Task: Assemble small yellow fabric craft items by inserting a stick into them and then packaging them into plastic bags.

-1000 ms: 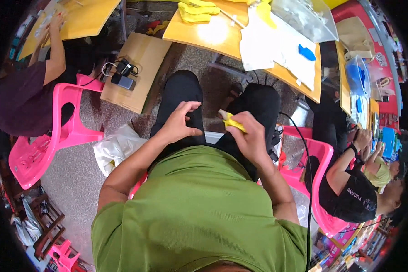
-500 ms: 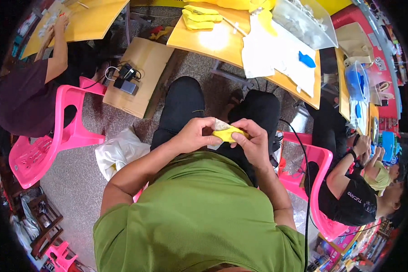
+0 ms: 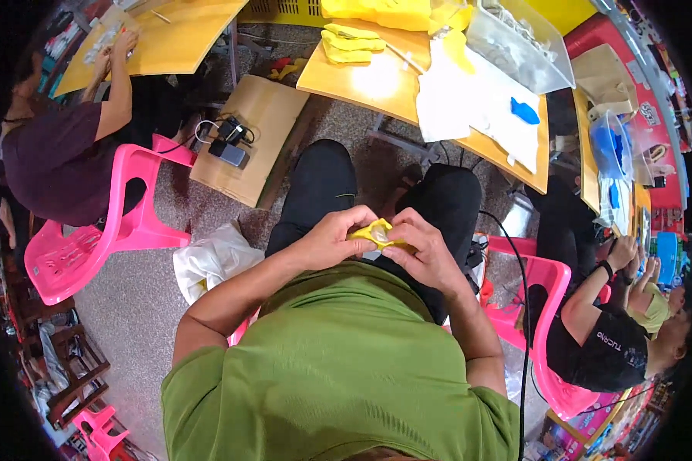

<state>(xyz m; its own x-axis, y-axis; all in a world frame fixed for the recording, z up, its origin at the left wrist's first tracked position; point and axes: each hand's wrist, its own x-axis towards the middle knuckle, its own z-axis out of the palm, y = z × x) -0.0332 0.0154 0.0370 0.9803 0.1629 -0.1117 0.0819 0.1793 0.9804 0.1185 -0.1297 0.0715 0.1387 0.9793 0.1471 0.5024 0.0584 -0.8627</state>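
Observation:
A small yellow fabric piece (image 3: 380, 230) with a whitish inner layer is held between my two hands, above my lap. My left hand (image 3: 335, 239) pinches its left side with thumb and fingers. On the other side, my right hand (image 3: 424, 246) grips the right edge, the thumb near the front. An opening in the yellow cloth faces up and shows the pale material inside. Parts of the piece are hidden behind my fingers.
Ahead stands a wooden table (image 3: 323, 77) bearing folded yellow cloth pieces (image 3: 350, 44), white cloth (image 3: 444, 102), a blue piece (image 3: 524, 111) and a clear bin (image 3: 553, 75). Cardboard (image 3: 242, 180) lies left, a black cable (image 3: 524, 323) hangs right. People sit on pink chairs (image 3: 115, 230) both sides.
The yellow piece has turned in my hands, so its opening with the pale inside now shows upward. My fingers have shifted their hold, and the whole view has moved slightly.

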